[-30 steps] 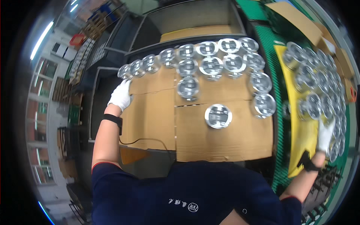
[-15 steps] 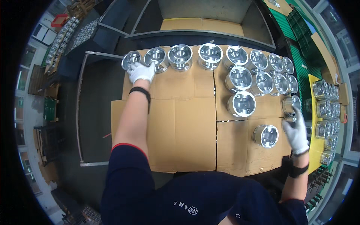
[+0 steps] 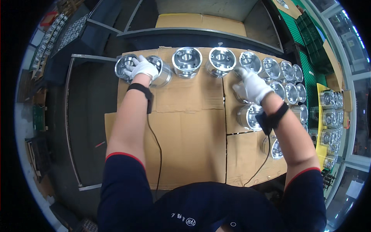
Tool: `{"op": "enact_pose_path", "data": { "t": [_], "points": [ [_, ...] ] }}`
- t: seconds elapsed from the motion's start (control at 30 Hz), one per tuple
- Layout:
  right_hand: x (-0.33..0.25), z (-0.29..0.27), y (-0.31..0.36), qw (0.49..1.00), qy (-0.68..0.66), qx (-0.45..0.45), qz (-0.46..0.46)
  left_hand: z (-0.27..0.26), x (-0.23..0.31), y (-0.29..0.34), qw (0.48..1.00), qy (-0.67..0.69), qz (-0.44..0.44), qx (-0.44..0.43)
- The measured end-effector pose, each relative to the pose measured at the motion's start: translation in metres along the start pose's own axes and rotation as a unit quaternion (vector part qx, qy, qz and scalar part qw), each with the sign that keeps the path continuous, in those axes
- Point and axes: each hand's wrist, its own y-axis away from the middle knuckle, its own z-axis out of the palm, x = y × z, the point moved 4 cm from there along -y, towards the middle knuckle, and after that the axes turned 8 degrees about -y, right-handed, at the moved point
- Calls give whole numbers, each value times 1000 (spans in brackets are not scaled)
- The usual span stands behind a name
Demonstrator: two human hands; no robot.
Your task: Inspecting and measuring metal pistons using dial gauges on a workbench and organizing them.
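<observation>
My left hand (image 3: pixel 142 69), in a white glove, lies over the gap between two silver pistons at the far left. Its fingers spread onto the rim of the end piston (image 3: pixel 124 65), while its palm covers part of the neighbouring piston (image 3: pixel 164 75). My right hand (image 3: pixel 253 87), gloved too and slightly blurred, hovers with fingers apart at a piston in the second row and hides most of it. Below it stands another piston (image 3: pixel 247 116). A lone piston (image 3: pixel 276 150) sits nearer to me, partly behind my right forearm.
Brown cardboard (image 3: pixel 185 143) covers the table. Along the back edge stand more pistons, among them one (image 3: pixel 187 62) and another (image 3: pixel 221 62). Several pistons sit on a yellow sheet (image 3: pixel 320 116) at the right. Behind the table is a metal bin (image 3: pixel 201 34). Cables hang from both wristbands.
My right hand has swung from the right edge pistons up and left to the second row. The second piston from the left has tilted and shifted slightly under my left hand.
</observation>
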Motion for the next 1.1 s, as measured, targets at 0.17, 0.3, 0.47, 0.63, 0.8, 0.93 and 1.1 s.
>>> {"op": "enact_pose_path", "data": {
  "t": [0.17,0.3,0.47,0.63,0.8,0.93,1.1],
  "points": [
    [2,16,-82,989,83,116,-45,10,-21,22,971,-177,143,68],
    [9,24,-140,984,106,132,-53,18,-58,1,932,-163,221,237],
    [-13,26,-162,977,187,100,1,16,-88,-21,964,-134,204,105],
    [-11,18,-144,975,194,111,-15,16,-79,-23,961,-144,201,122],
    [-52,38,-77,966,195,82,-146,19,-86,-22,960,-136,200,144],
    [-105,72,-47,966,129,17,-225,20,-84,-21,960,-145,197,136],
    [-126,108,-56,976,38,10,-214,28,-82,-27,951,-158,197,178]
  ]
}}
